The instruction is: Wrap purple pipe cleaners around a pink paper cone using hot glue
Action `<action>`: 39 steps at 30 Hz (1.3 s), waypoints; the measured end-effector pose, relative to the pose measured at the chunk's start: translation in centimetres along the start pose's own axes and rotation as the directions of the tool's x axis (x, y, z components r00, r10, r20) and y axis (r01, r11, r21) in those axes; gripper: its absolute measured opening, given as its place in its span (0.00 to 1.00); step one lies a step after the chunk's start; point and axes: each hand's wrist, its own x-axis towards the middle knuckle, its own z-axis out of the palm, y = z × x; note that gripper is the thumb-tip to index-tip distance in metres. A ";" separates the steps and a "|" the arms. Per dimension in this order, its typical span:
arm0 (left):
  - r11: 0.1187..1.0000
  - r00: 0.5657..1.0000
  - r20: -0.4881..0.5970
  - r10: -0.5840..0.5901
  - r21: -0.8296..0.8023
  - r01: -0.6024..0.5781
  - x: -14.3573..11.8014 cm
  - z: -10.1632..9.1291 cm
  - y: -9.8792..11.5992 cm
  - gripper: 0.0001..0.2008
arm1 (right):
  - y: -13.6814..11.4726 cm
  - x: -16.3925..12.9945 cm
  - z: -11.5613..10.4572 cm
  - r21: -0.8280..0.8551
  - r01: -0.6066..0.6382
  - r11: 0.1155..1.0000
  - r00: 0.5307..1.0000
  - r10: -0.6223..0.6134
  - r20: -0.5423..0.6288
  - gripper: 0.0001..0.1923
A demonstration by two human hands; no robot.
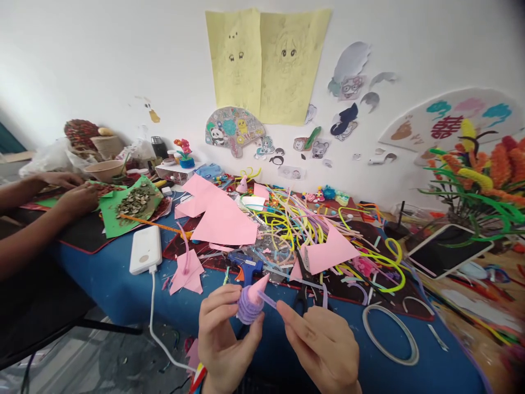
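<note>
My left hand [223, 334] grips a small pink paper cone [258, 288] whose lower part is wrapped in coils of purple pipe cleaner [248, 306]. My right hand [324, 342] pinches the loose end of that purple pipe cleaner [268, 300] just to the cone's right. Both hands hover over the near edge of the blue table [123, 290]. A blue glue gun [248, 267] lies just behind the cone, and black scissors [305, 290] lie behind my right hand.
Pink paper pieces [223, 219], a tangle of coloured pipe cleaners [295, 221], a white power bank [145, 250] with its cable, a white ring [389, 334] and a tablet [449, 250] cover the table. Another person's hands [76, 197] work by a green sheet of seeds [133, 203] at left.
</note>
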 end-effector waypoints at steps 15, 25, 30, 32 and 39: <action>1.000 0.997 0.077 0.011 -0.015 -0.010 -0.5 -0.1 -0.1 0.24 | -0.2 0.3 -0.7 0.012 0.016 1.000 0.998 -0.016 0.062 0.14; 0.998 0.988 0.147 0.043 0.041 -0.050 -0.6 -0.7 -0.3 0.28 | -0.5 1.5 -1.3 0.066 -0.054 0.996 0.992 0.046 0.122 0.12; 0.997 0.988 0.143 0.051 0.042 -0.057 -0.5 -0.8 -0.5 0.29 | -0.5 1.6 -1.2 0.008 -0.005 1.000 0.983 0.003 0.182 0.14; 0.997 0.988 0.147 0.056 0.042 -0.063 -0.5 -0.8 -0.6 0.28 | -0.5 1.6 -1.0 -0.004 0.016 1.000 0.982 -0.015 0.188 0.14; 0.997 0.981 0.181 0.069 0.033 -0.076 -0.6 -0.9 -0.7 0.29 | -0.3 1.9 -1.1 -0.016 0.062 0.998 0.978 -0.058 0.200 0.17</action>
